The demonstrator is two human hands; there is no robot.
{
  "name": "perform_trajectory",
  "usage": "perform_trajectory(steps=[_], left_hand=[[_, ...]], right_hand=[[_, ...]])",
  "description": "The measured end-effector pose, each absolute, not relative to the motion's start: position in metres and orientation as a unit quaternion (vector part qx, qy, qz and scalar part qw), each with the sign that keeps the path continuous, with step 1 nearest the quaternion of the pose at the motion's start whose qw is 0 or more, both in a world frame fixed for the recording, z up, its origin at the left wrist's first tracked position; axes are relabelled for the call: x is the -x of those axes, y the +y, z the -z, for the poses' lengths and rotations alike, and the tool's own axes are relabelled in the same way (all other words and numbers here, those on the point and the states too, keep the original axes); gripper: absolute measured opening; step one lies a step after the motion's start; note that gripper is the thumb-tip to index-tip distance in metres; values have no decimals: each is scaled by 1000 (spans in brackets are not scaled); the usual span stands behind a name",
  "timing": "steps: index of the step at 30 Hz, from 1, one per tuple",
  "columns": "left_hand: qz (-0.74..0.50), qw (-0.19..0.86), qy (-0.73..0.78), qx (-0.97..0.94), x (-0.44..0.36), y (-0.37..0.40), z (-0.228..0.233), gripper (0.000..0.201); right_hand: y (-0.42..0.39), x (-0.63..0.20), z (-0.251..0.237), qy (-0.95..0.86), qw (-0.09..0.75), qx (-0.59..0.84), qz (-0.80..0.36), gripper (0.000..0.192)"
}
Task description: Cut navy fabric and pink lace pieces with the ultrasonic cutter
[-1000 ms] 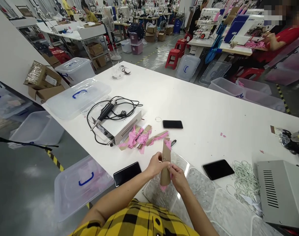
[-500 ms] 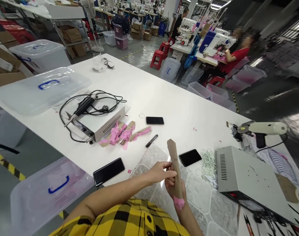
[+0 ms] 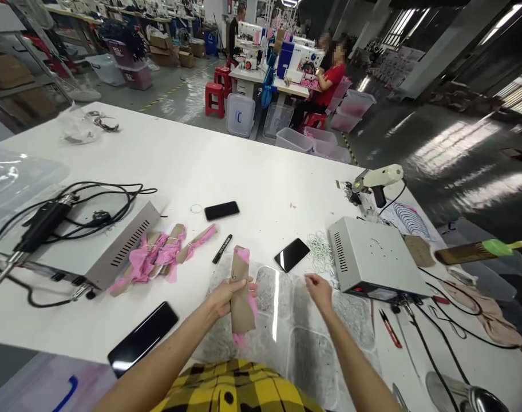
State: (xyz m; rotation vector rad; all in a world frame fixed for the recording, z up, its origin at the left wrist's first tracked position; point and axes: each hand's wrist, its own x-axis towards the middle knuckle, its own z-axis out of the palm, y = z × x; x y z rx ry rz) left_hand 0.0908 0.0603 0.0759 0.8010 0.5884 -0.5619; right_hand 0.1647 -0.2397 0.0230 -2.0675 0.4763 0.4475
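We see a big white table (image 3: 261, 166). On the left sits a grey box (image 3: 110, 252) with a black tool (image 3: 38, 220) and black cords on top. Three black phones lie on the table: one near the left edge (image 3: 143, 339), one in the middle (image 3: 221, 210), one further right (image 3: 292, 254). A black pen (image 3: 222, 249) lies between them. On the right is another grey box (image 3: 372, 257), with a white gun-shaped tool (image 3: 375, 178) behind it. Far away, a person in red (image 3: 329, 80) sits at a sewing machine by red stools (image 3: 213, 97).
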Motion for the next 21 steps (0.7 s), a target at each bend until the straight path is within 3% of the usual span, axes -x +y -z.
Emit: perform_trajectory(steps=[5,11,16,21], left_hand=[[283,849,270,-357,-92,61,-76,53],[289,854,244,-356,-90,66,-67,49],[298,858,195,-370,-97,71,-74,45],[320,846,148,-399,-101,57,-75,40]], right_hand=[[-280,-222,-3,175,370,898,-159,35],[-291,-238,2,131,343,915,-168,32],[-291,-212,-33,115,378,904,-164,26],[-206,-144,-53,22,500,839,-214,28]])
